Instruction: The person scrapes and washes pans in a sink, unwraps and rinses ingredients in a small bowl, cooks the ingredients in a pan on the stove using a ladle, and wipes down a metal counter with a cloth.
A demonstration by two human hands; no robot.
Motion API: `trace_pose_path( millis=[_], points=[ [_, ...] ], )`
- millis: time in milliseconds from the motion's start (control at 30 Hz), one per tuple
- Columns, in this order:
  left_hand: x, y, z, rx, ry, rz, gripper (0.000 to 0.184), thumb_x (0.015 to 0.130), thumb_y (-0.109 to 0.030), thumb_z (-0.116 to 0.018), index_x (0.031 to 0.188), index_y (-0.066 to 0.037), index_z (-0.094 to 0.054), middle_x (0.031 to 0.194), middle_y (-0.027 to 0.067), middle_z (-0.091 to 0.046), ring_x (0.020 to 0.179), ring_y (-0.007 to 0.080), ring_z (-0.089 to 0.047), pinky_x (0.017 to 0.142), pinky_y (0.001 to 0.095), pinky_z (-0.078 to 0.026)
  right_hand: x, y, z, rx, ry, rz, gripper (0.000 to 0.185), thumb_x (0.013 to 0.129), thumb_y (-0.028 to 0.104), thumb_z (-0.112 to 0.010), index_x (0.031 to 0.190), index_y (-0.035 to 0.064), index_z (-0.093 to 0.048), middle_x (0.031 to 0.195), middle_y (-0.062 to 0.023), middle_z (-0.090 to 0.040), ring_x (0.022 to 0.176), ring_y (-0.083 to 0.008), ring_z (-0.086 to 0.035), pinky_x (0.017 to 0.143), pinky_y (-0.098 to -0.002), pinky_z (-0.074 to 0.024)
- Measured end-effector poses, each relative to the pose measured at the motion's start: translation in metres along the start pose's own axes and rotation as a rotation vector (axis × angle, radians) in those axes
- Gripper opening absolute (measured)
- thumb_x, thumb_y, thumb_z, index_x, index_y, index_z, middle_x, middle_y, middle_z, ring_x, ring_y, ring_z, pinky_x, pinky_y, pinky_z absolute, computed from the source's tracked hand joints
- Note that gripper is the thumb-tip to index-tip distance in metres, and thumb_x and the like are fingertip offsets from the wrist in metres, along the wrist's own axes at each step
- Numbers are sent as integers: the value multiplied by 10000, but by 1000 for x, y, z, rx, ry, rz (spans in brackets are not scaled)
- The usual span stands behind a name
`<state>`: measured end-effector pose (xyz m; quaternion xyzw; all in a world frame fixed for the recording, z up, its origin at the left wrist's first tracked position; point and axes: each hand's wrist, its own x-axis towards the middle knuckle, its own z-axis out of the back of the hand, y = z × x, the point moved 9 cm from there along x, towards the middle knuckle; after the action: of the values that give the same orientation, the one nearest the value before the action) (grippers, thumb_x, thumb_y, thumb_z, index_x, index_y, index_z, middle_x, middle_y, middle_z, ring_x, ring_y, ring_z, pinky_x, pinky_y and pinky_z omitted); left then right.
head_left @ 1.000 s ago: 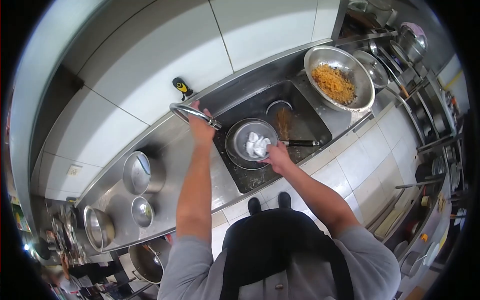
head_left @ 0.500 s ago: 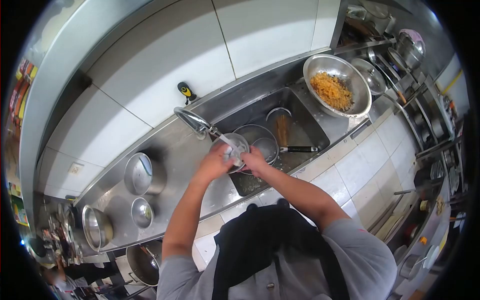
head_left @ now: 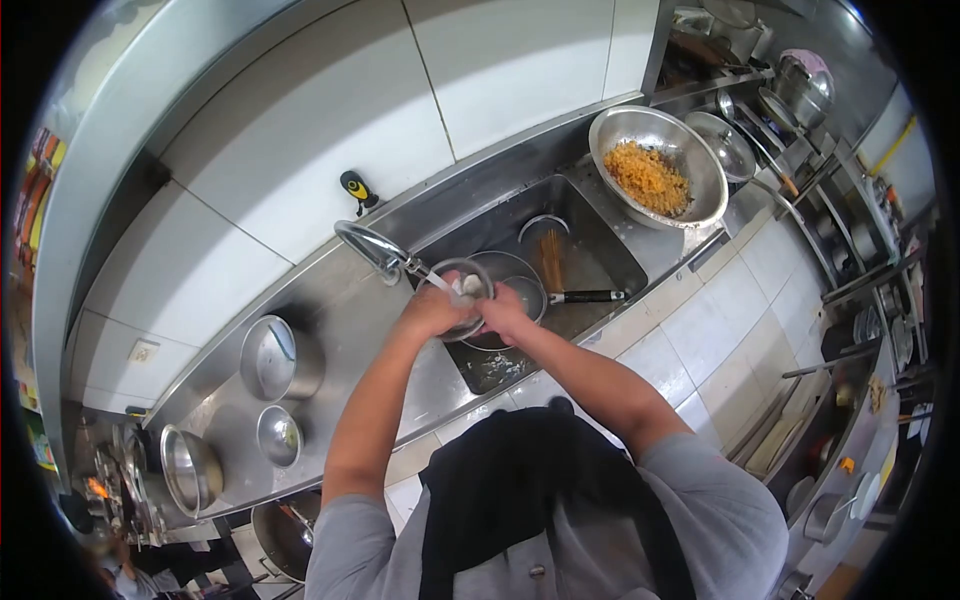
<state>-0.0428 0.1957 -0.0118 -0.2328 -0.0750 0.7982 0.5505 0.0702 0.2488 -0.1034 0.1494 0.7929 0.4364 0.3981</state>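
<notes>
Under the tap (head_left: pixel 398 258), a small bowl (head_left: pixel 478 272) is held over the sink (head_left: pixel 612 252), partly above the round pan (head_left: pixel 534 284). White lumps (head_left: pixel 471 284) lie in the bowl, and water (head_left: pixel 438 281) is poured on them from the tap. By the right hand (head_left: pixel 507 315), the bowl's near right rim is gripped; the rim seems to be pinched between thumb and fingers, though the tips below are hidden. By the left hand (head_left: pixel 430 313), the other side of the bowl is covered, and fingers are put in near the lumps. Whether those fingers are spread or pressed together cannot be made out, as they are blurred by the water.

For a good wash, the bowl should be held firmly by the right hand, since wet metal can be slippery. The lumps should be turned gently by the left, so that every side is wetted. If the bowl is tipped, the lumps should be held back so that none are lost. Splashes should be kept off the food (head_left: pixel 645 178) in the big bowl (head_left: pixel 706 188).
</notes>
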Motion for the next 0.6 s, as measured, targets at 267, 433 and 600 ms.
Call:
trace_pose_path(
  millis=[267, 433, 600],
  points=[
    [1, 21, -12, -54, 40, -68, 675, 838, -231, -737, 1441, -59, -489, 1340, 205, -612, 1268, 363, -570, 1053, 425, -469, 7, -12, -2, -69, 76, -46, 473, 879, 47, -585, 1332, -44, -482, 1137, -206, -630, 890, -359, -707, 594, -481, -653],
    [3, 42, 5, -356, -118, 25, 386, 889, -146, -690, 1242, 1, -633, 1102, 170, -720, 1027, 263, -697, 906, 356, -529, 4, -2, 10, -120, 37, -32, 484, 874, 38, -588, 1340, -46, -486, 1152, -209, -636, 905, -359, -710, 598, -489, -655],
    [-3, 48, 26, -508, -159, 35, 335, 912, -93, -641, 1238, -16, -647, 1048, 155, -733, 992, 243, -709, 872, 358, -539, 14, -8, 26, 55, -18, -20, 471, 878, 43, -591, 1332, -37, -496, 1154, -214, -645, 877, -357, -715, 603, -482, -654]
  ],
)
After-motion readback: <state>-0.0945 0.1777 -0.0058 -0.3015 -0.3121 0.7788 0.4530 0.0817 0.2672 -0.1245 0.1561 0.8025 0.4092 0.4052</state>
